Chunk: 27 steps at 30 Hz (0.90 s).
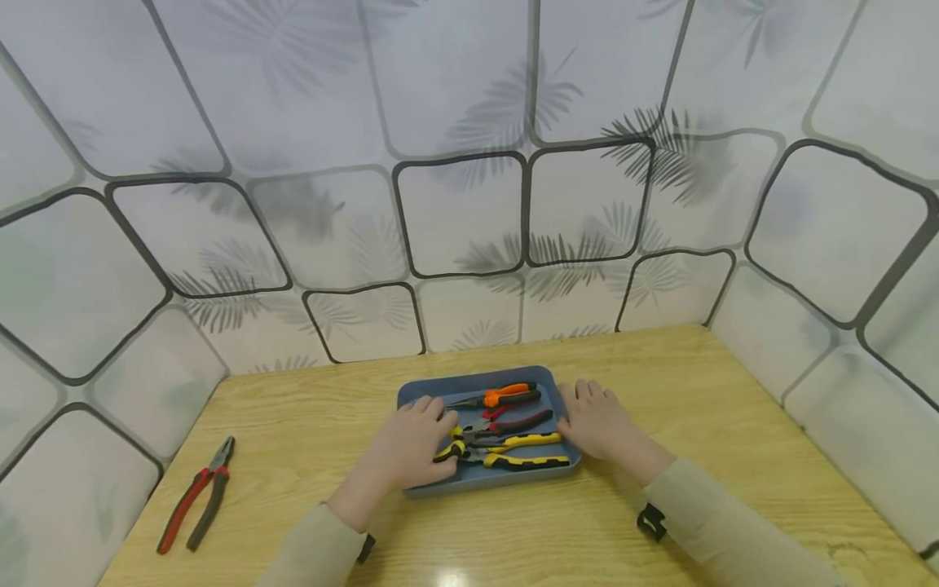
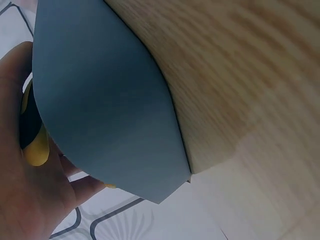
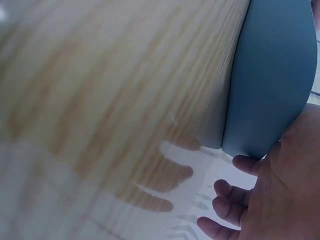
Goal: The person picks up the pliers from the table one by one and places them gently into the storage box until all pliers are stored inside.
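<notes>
blue tray point(image 1: 499, 481) sits mid-counter, nearer the far edge of the counter point(image 1: 308, 424) than its left edge. inside lie orange-and-black pliers point(image 1: 506, 396) toward the tray's far side, red-and-black pliers point(image 1: 526, 422) in front of them, and yellow-handled pliers point(image 1: 524, 462) closest to its front wall. the left hand point(image 1: 413, 442) reaches over the tray's left end, fingers apart from the thumb, with a yellow-and-black handle point(image 2: 35, 135) beside the palm; i cannot tell whether it is clamped on that handle. the right hand point(image 1: 597, 420) rests against the tray's right end, fingers loosely bent and slightly apart, gripping nothing. separate large pliers point(image 1: 218, 466) lie near the counter's left edge, jaws pointing toward the far edge.
</notes>
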### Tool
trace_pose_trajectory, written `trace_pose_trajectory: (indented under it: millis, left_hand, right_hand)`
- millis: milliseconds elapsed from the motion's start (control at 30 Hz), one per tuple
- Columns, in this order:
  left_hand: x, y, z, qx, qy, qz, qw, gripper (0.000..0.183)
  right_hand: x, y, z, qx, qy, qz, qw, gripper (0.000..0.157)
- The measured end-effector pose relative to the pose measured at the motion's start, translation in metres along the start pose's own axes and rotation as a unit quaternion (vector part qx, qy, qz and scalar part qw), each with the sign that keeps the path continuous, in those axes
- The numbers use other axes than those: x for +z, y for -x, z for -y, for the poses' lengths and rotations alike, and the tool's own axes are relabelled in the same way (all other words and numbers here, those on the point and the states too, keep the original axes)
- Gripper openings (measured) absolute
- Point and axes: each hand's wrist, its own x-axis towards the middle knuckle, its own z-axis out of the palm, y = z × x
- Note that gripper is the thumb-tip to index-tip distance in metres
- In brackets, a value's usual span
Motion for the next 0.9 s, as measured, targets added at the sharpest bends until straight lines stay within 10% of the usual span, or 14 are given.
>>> trace_pose_trajectory:
  millis: [900]
  left_hand:
    - [0.006, -0.008, -0.005, -0.005, 0.012, 0.047, 0.9988, 0.051]
  right_hand:
    - [0.003, -0.002, -0.002, 0.001, 0.0, 0.004, 1.0, 0.054]
